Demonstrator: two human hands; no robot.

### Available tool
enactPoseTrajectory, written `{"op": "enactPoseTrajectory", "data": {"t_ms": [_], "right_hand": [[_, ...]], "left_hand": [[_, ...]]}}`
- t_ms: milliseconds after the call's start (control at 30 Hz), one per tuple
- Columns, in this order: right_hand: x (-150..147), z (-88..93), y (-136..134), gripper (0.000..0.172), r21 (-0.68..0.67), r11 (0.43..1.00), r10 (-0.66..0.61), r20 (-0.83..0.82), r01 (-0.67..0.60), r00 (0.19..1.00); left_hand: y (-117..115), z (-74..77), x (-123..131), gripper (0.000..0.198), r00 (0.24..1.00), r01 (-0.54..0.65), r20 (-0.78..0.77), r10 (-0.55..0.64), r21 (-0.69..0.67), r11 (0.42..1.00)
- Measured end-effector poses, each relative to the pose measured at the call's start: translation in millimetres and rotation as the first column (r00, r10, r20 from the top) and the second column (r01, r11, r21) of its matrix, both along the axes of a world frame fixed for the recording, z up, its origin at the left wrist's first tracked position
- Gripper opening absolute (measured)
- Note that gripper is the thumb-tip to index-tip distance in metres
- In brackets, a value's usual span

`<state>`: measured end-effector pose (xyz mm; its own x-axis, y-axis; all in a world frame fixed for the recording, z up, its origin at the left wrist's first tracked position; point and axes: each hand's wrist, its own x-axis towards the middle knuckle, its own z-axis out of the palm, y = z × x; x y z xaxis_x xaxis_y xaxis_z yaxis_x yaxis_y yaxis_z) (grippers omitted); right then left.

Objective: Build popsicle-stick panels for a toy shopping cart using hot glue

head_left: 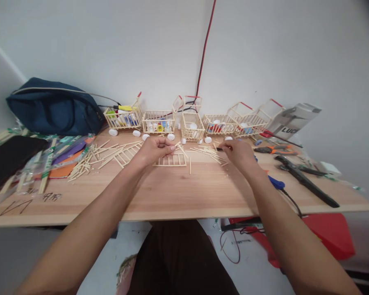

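My left hand is closed in a pinch on a short wooden stick, above a ladder-like stick frame lying on the table. A single loose stick lies just right of that frame. My right hand is closed around a small dark object, mostly hidden by the fingers, so its kind is unclear. Beneath and beside it, a scatter of wooden sticks covers the tabletop. A second ladder-like frame rests to the left of my left hand.
Several miniature stick carts with white wheels, such as one cart, line the wall. On the left are a blue bag, a black phone and a stick pile. Pliers, a blue corded tool and a black-handled tool lie right.
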<state>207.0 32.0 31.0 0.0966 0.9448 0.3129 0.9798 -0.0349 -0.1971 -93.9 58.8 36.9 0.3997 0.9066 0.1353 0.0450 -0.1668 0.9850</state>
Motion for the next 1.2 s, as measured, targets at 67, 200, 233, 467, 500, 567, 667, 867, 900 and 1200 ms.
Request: {"op": "enactPoseTrajectory", "data": {"t_ms": [67,200,233,467,500,567,667,867,900,1200], "right_hand": [[7,1.7,-4,0.026,-0.031,1.0,0.001,0.023,0.0,1.0],[3,2.7,-12,0.022,-0.165,0.986,0.026,0.024,-0.022,0.999],[-1,3.7,-13,0.021,-0.201,0.979,0.026,0.026,-0.02,0.999],[-20,14.6,-14,0.022,-0.36,0.922,-0.078,0.183,0.141,0.98],[-21,15.3,-14,0.021,-0.372,0.917,-0.079,0.189,0.146,0.979],[-21,16.0,-14,0.02,-0.396,0.905,-0.078,0.201,0.154,0.976],[-21,16.0,-14,0.017,-0.428,0.891,-0.066,0.204,0.15,0.977],[-11,4.8,-16,0.019,-0.406,0.912,-0.008,0.134,0.062,0.991],[-8,2.1,-17,0.02,-0.388,0.92,-0.004,0.113,0.048,0.994],[-12,6.1,-25,0.024,-0.143,0.93,0.213,-0.541,-0.339,0.814]], "left_hand": [[0,-0.1,1,0.031,1.0,-0.013,0.0,0.013,-0.007,1.0],[-1,-0.3,2,0.032,0.999,-0.041,-0.003,0.041,-0.017,0.999],[-1,-0.2,3,0.032,0.999,-0.041,-0.009,0.041,-0.023,0.999],[-1,-0.1,3,0.034,0.999,-0.049,-0.012,0.048,-0.057,0.997],[-1,-0.2,3,0.034,0.999,-0.045,-0.015,0.044,-0.048,0.998],[-1,-0.4,2,0.035,0.999,-0.04,-0.022,0.04,-0.033,0.999],[-1,-1.2,2,0.037,0.999,-0.037,-0.03,0.036,-0.041,0.998],[-2,-1.5,3,0.034,0.998,-0.052,-0.04,0.049,-0.078,0.996],[-2,-0.9,3,0.033,0.998,-0.054,-0.043,0.05,-0.079,0.995],[-5,-0.2,4,0.028,0.999,-0.032,-0.038,0.028,-0.098,0.995]]}}
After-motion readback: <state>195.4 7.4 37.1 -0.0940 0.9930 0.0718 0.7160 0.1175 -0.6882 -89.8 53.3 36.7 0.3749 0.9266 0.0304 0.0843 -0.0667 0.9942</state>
